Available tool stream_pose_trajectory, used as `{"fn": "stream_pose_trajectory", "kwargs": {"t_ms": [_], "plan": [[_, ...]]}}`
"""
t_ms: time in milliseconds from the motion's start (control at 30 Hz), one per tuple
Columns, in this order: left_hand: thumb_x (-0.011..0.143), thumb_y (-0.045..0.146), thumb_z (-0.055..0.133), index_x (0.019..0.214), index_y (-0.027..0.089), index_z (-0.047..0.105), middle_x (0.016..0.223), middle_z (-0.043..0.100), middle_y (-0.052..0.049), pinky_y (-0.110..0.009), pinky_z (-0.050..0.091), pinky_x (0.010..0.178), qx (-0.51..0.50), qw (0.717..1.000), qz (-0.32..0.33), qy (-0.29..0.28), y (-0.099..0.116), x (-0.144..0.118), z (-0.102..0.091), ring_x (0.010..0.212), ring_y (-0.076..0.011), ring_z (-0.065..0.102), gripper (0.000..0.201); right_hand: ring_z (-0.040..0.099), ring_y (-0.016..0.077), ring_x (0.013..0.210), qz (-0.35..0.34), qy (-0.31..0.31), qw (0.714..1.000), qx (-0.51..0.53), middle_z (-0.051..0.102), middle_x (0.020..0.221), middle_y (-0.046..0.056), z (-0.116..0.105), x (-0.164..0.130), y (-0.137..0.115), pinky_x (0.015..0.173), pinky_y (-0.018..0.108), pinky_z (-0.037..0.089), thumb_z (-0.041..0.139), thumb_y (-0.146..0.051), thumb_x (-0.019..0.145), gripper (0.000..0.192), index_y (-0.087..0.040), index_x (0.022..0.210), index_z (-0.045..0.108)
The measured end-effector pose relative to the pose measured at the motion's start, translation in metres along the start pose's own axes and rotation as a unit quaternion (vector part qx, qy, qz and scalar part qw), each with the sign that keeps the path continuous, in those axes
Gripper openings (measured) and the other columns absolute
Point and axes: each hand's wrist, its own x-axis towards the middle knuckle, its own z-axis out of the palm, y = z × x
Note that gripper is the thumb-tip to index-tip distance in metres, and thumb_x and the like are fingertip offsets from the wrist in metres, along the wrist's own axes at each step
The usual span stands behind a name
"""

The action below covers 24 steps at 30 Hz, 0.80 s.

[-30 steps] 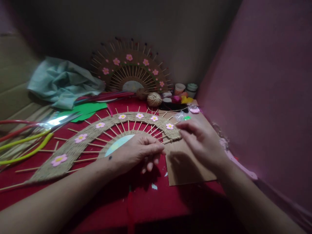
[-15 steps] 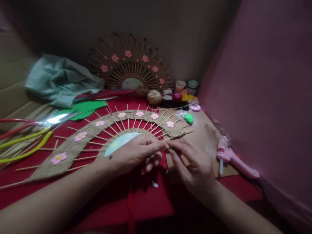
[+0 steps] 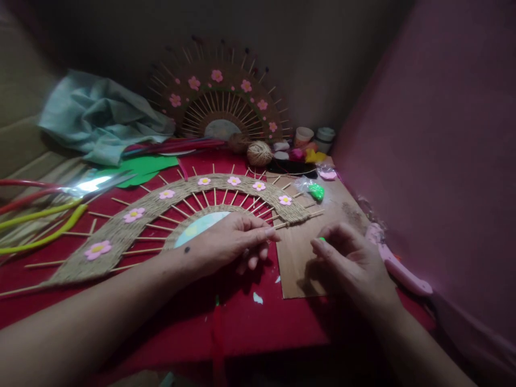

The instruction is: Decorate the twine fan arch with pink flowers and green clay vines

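Red-handled scissors lie far left, near a crumpled pale-blue cloth; the flower-dotted woven fan spreads over the red tablecloth, partly hidden by the left hand, fingers curled, whether around anything I cannot tell; above the brown board, the right hand pinches a small green piece; the pink glue gun lies near the pink wall.

Right hand pinches green bit above cardboard; left hand by woven fan.
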Motion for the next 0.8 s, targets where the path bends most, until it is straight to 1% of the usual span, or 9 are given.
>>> {"fn": "stream_pose_trajectory", "kwargs": {"t_ms": [67,133,200,267,333,433,633,700,800], "plan": [[0.085,0.04,0.058,0.082,0.014,0.062,0.063,0.06,0.001,-0.015,0.039,0.038,0.003,1.0,0.004,0.0,0.001,0.0,0.001,0.044,-0.006,0.05,0.026,0.057,0.0135,0.065,-0.059,-0.028,0.991,-0.12,0.058,0.071,0.001,0.001,0.001,0.0,0.061,0.027,0.044,0.051,-0.032,0.092,0.019,-0.019,0.08,0.058],[0.084,0.041,0.059,0.08,0.014,0.061,0.064,0.06,0.001,-0.016,0.04,0.039,0.009,1.0,0.011,-0.004,0.001,-0.001,0.001,0.044,-0.0061,0.051,0.027,0.057,0.0155,0.071,-0.139,-0.038,0.965,-0.221,0.059,0.078,0.005,0.003,0.002,0.006,0.065,0.029,0.045,0.046,-0.026,0.093,0.021,-0.016,0.088,0.064],[0.083,0.042,0.06,0.079,0.015,0.06,0.064,0.06,0.001,-0.016,0.039,0.038,0.015,1.0,0.014,-0.003,0.002,-0.001,0.001,0.043,-0.0063,0.05,0.028,0.056,0.0169,0.074,-0.205,-0.046,0.936,-0.284,0.058,0.082,0.008,0.006,0.003,0.014,0.066,0.03,0.045,0.047,-0.02,0.092,0.021,-0.012,0.098,0.066],[0.084,0.042,0.059,0.078,0.015,0.059,0.064,0.061,0.0,-0.017,0.039,0.038,0.022,1.0,0.013,-0.004,0.001,0.0,0.001,0.043,-0.0065,0.05,0.027,0.055,0.0172,0.073,-0.237,-0.063,0.917,-0.314,0.056,0.082,0.009,0.007,0.003,0.021,0.064,0.03,0.046,0.046,-0.015,0.091,0.024,-0.011,0.102,0.066],[0.085,0.042,0.057,0.076,0.015,0.057,0.063,0.061,0.0,-0.017,0.039,0.039,0.027,0.999,0.015,-0.009,0.0,0.0,0.0,0.043,-0.0066,0.051,0.028,0.055,0.0177,0.075,-0.238,-0.082,0.913,-0.32,0.056,0.083,0.009,0.007,0.002,0.023,0.065,0.03,0.047,0.046,-0.011,0.09,0.025,-0.011,0.104,0.066],[0.085,0.043,0.056,0.072,0.016,0.055,0.062,0.061,-0.001,-0.018,0.038,0.039,0.033,0.999,0.018,-0.015,-0.003,0.001,0.0,0.043,-0.0069,0.051,0.03,0.056,0.018,0.078,-0.206,-0.105,0.923,-0.306,0.058,0.087,0.009,0.005,0.0,0.019,0.067,0.031,0.049,0.049,-0.011,0.088,0.026,-0.011,0.109,0.064],[0.085,0.046,0.055,0.074,0.016,0.056,0.064,0.062,-0.001,-0.018,0.037,0.04,0.046,0.999,0.013,-0.016,-0.003,0.0,-0.001,0.043,-0.0072,0.051,0.032,0.058,0.0189,0.086,-0.201,-0.094,0.928,-0.3,0.059,0.098,0.011,0.0,-0.007,0.013,0.072,0.033,0.052,0.048,-0.014,0.089,0.03,-0.013,0.116,0.06],[0.086,0.047,0.054,0.074,0.016,0.057,0.064,0.062,-0.001,-0.018,0.036,0.04,0.058,0.998,0.013,-0.015,-0.003,0.0,-0.001,0.044,-0.0074,0.051,0.033,0.057,0.0216,0.092,-0.217,-0.087,0.91,-0.341,0.059,0.105,0.014,0.001,-0.01,0.013,0.075,0.037,0.052,0.047,-0.018,0.091,0.033,-0.012,0.122,0.058],[0.085,0.047,0.054,0.075,0.016,0.059,0.063,0.062,-0.001,-0.019,0.036,0.04,0.072,0.997,0.019,-0.012,-0.002,0.0,0.0,0.044,-0.0081,0.052,0.033,0.054,0.0281,0.097,-0.242,-0.083,0.862,-0.438,0.059,0.115,0.018,0.004,-0.017,0.015,0.078,0.047,0.051,0.049,-0.028,0.092,0.039,-0.009,0.125,0.056]]}}
